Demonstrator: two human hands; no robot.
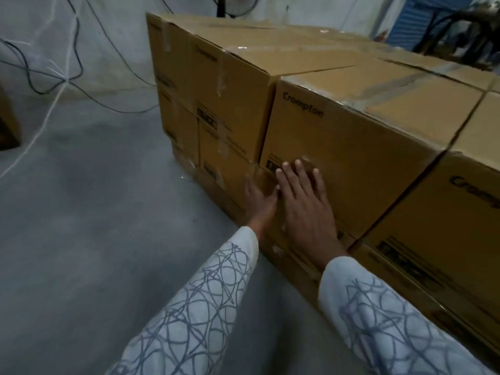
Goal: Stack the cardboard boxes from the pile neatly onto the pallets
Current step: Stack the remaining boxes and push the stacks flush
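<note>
A block of brown cardboard boxes printed "Crompton" fills the right half of the view, stacked in layers. My right hand [303, 204] lies flat, fingers apart, against the front face of a top-layer box [365, 147]. My left hand [261, 200] reaches to the lower left corner of that same box, its fingers partly hidden at the seam with the box below [227, 182]. Neighbouring top boxes stand to the left [232, 104] and to the right [443, 212]. No pallet shows under the stack.
Grey concrete floor [108, 226] spreads to the left and front. Black and white cables [65, 77] hang and trail across the back left. The corner of another brown box [8, 123] shows at the far left edge. A blue shutter [405, 23] stands at the back right.
</note>
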